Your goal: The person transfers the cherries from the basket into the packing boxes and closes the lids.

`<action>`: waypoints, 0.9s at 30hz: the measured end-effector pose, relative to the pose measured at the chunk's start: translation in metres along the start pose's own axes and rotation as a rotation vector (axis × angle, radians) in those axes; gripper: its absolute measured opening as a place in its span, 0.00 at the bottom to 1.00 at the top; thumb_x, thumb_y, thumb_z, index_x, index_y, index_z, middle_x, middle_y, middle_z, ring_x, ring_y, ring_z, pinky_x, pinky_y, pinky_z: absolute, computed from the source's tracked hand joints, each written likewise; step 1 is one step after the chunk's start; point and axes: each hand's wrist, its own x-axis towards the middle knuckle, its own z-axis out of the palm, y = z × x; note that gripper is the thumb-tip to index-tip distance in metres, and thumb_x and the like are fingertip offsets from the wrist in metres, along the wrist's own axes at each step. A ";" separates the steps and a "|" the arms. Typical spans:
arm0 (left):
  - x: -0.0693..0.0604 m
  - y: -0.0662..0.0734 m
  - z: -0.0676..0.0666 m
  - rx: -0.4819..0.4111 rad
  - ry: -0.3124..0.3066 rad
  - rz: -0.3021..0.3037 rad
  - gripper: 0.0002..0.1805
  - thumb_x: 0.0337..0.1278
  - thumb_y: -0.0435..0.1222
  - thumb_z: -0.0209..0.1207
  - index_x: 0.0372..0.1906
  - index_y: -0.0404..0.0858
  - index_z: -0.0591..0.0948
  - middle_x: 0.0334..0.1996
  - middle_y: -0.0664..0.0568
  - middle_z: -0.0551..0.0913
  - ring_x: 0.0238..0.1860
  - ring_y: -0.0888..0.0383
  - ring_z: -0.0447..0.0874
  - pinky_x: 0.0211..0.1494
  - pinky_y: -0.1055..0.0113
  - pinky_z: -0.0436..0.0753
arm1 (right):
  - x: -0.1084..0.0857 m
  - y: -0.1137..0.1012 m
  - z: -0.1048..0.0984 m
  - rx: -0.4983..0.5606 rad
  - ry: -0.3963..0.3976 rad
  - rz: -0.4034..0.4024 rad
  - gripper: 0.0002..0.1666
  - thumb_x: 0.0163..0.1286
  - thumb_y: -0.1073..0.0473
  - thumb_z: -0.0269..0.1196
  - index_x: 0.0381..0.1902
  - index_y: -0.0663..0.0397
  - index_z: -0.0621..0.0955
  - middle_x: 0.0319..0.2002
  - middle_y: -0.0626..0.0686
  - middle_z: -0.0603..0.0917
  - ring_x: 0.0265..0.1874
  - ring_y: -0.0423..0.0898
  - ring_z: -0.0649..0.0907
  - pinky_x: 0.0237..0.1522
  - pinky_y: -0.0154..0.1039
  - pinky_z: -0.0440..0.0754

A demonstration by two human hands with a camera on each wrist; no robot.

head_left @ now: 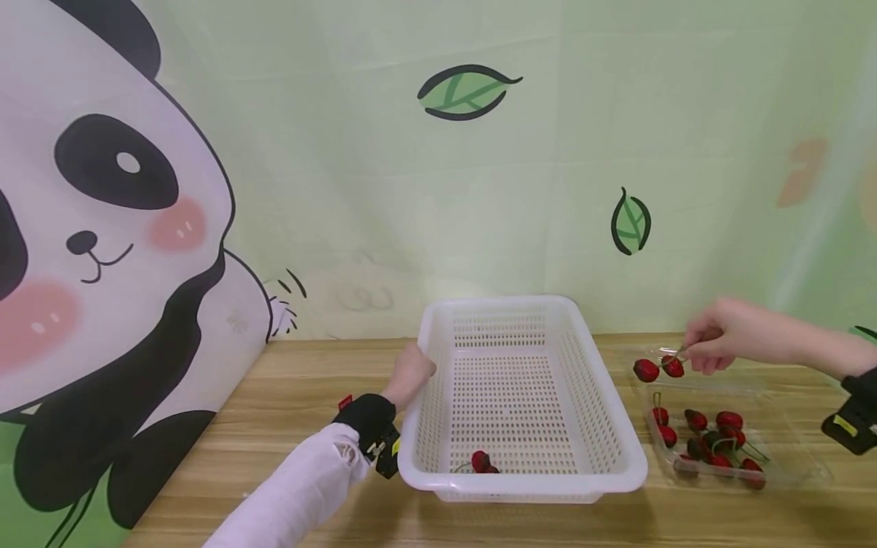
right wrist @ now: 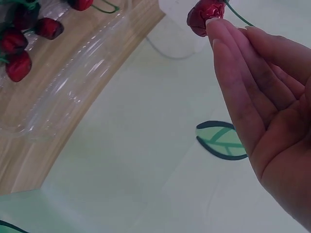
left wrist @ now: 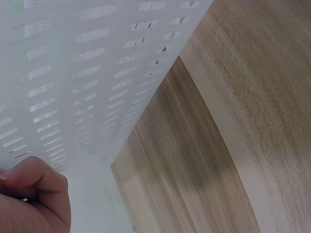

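Note:
In the head view, a pair of dark red cherries hangs by green stems from my right hand, which pinches the stems above a clear plastic box. One of these cherries shows by the fingertips in the right wrist view. My left hand, its fingers curled, grips the left rim of a white slotted basket. The left wrist view has that hand against the slotted wall, with part of it cut off by the frame. Several more cherries lie in the plastic box.
A couple of cherries rest at the near end inside the basket. Basket and box stand side by side on a wooden table. Behind them hangs a pale green cloth with a panda and leaves printed on it.

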 end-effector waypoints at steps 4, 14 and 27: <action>0.000 0.000 0.000 -0.002 -0.001 0.005 0.16 0.40 0.20 0.44 0.42 0.23 0.66 0.32 0.38 0.73 0.28 0.48 0.74 0.28 0.57 0.78 | -0.006 0.011 0.001 0.013 0.001 0.000 0.06 0.63 0.65 0.57 0.29 0.58 0.81 0.22 0.45 0.80 0.22 0.44 0.80 0.24 0.38 0.79; 0.002 -0.001 0.001 0.037 0.011 -0.006 0.16 0.41 0.21 0.45 0.42 0.23 0.67 0.32 0.39 0.73 0.27 0.49 0.73 0.27 0.60 0.76 | -0.018 0.030 0.008 0.051 -0.011 0.105 0.06 0.63 0.67 0.56 0.30 0.61 0.81 0.23 0.47 0.80 0.22 0.45 0.80 0.24 0.38 0.79; 0.000 -0.002 -0.002 0.009 0.000 0.006 0.17 0.40 0.21 0.44 0.42 0.23 0.67 0.33 0.38 0.73 0.28 0.49 0.73 0.27 0.60 0.76 | -0.035 0.051 0.026 0.059 -0.007 0.297 0.11 0.59 0.68 0.56 0.18 0.58 0.73 0.18 0.53 0.78 0.18 0.49 0.80 0.20 0.38 0.78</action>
